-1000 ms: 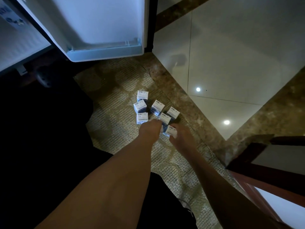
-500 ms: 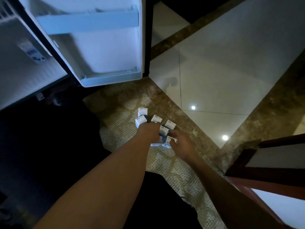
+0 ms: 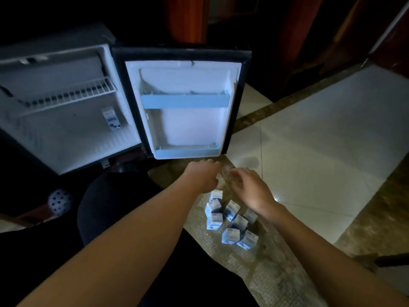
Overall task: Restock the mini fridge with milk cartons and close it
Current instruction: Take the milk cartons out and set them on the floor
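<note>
Our left hand (image 3: pixel 202 173) and right hand (image 3: pixel 251 188) are close together, between the milk cartons (image 3: pixel 230 218) and the open door (image 3: pixel 183 103). They are blurry, so we cannot tell if the fingers pinch anything. The little boxes are white and blue, bunched on a bumpy brown patch of floor (image 3: pixel 254 273). One more carton (image 3: pixel 111 119) stands inside the mini fridge (image 3: pixel 66 138), under a wire shelf (image 3: pixel 66 96) — and shiny white tiles (image 3: pixel 321 140) lie to the right.
</note>
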`<state>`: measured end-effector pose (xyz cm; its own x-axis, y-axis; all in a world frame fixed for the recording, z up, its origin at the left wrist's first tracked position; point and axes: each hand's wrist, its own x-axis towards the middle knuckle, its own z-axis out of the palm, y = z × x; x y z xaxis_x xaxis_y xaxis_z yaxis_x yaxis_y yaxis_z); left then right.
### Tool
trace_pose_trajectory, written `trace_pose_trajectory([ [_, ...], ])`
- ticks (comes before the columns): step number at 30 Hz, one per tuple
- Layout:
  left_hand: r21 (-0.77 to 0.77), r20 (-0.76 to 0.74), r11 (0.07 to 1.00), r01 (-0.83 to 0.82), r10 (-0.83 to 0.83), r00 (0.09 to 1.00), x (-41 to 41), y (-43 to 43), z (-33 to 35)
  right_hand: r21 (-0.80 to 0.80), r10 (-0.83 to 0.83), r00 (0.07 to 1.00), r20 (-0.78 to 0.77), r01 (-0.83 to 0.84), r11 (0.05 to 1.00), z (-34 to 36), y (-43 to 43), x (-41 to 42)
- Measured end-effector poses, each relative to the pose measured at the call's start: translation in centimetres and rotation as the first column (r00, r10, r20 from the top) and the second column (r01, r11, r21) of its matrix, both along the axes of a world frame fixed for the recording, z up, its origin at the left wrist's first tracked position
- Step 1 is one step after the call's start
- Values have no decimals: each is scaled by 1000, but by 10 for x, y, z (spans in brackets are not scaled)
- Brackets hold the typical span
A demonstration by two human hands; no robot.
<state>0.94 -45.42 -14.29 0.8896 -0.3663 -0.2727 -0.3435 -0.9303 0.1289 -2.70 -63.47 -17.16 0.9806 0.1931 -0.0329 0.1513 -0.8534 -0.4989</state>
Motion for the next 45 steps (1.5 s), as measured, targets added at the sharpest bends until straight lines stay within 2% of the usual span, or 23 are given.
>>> trace_pose_trajectory([
  [7,48,70,989,-142,139,988,30,79,57,-8,142,976,164,-142,990,63,70,50],
  [11,34,142,975,-221,214,966,36,131,77,-66,297,939,174,-290,955,80,115,77],
  [21,77,183,936,-344,326,927,40,243,82,-158,477,869,130,-457,875,92,242,122],
  [32,-30,153,883,-468,467,871,73,340,25,-255,590,804,66,-559,789,58,352,187],
  [36,-59,218,879,-474,475,853,96,370,-6,-255,601,799,22,-577,776,30,388,217],
  [45,-50,181,852,-521,520,835,140,409,-85,-262,605,796,-31,-591,763,-45,446,282],
])
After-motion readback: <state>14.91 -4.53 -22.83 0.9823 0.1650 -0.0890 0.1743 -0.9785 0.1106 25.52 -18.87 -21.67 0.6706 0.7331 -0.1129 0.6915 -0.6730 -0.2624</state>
